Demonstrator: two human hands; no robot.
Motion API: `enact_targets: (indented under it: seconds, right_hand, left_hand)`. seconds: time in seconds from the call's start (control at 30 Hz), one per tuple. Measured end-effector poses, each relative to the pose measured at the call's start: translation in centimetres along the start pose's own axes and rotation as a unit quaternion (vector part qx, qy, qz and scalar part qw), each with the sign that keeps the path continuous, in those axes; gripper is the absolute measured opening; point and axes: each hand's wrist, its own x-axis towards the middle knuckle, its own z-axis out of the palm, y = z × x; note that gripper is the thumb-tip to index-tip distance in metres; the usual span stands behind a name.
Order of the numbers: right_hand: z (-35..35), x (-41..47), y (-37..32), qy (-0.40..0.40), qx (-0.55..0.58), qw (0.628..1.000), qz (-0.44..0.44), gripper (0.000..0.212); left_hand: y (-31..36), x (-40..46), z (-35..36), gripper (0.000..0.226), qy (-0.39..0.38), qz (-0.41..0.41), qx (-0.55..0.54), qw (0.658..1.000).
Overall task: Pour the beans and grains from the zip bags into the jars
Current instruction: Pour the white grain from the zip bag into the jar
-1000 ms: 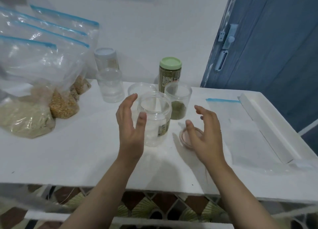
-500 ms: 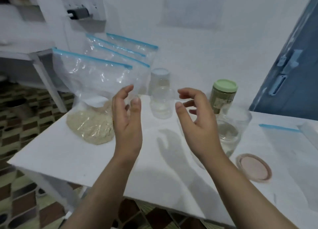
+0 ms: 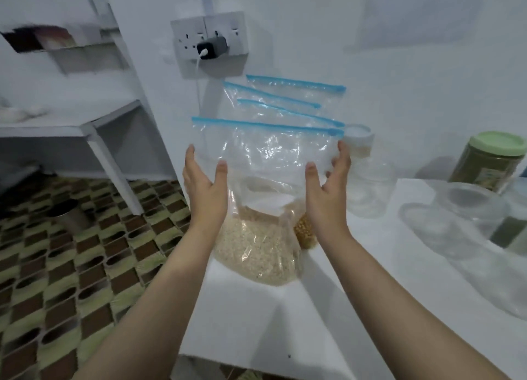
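A clear zip bag (image 3: 265, 157) with a blue seal stands at the white table's left end, its bottom full of pale small grain (image 3: 253, 251). My left hand (image 3: 206, 191) is at the bag's left side and my right hand (image 3: 328, 191) at its right side, fingers straight; I cannot tell whether they touch the plastic. Three more blue-sealed bags (image 3: 285, 100) lean on the wall behind it, one showing yellow kernels (image 3: 305, 234). Empty clear jars (image 3: 456, 217) stand blurred at the right.
A green-lidded jar (image 3: 490, 162) of dark green contents stands at the right, a white-lidded jar (image 3: 358, 140) behind the bags. A wall socket with a plugged charger (image 3: 211, 47) is above. The table (image 3: 313, 322) edge drops to patterned floor (image 3: 57, 265) on the left.
My view has swung left from the jars to the bags. Both hands moved from around the empty jar to either side of the front grain bag.
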Motion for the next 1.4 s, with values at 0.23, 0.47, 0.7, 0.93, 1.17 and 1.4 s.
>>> enact_targets:
  seconds: [0.23, 0.47, 0.7, 0.93, 1.17, 1.4]
  right_hand:
    - [2.2, 0.4, -0.1, 0.122, -0.011, 0.989, -0.081, 0.044]
    - [1.1, -0.4, -1.9, 0.157, 0.024, 0.972, -0.17, 0.041]
    - [-2.9, -0.4, -3.3, 0.158, -0.001, 0.97, -0.184, 0.041]
    - [-10.8, 1.6, -5.3, 0.156, -0.04, 0.961, -0.223, 0.04]
    - [-19.0, 3.4, -5.9, 0.146, -0.058, 0.96, -0.233, 0.04]
    - [-24.0, 3.4, -4.8, 0.109, -0.047, 0.976, -0.184, 0.039]
  left_hand:
    - [-1.8, 2.3, -1.1, 0.052, -0.025, 0.064, -0.081, 0.994]
    - [0.0, 1.9, -1.2, 0.045, -0.009, 0.131, -0.13, 0.983]
    - [3.2, 0.0, 1.0, 0.053, -0.016, 0.173, -0.136, 0.975]
    - [6.2, -5.3, 5.7, 0.052, -0.01, 0.141, -0.203, 0.969]
    - [9.9, -10.2, 11.4, 0.053, -0.03, 0.121, -0.231, 0.965]
    - [11.5, -12.9, 15.0, 0.063, 0.016, 0.109, -0.04, 0.993]
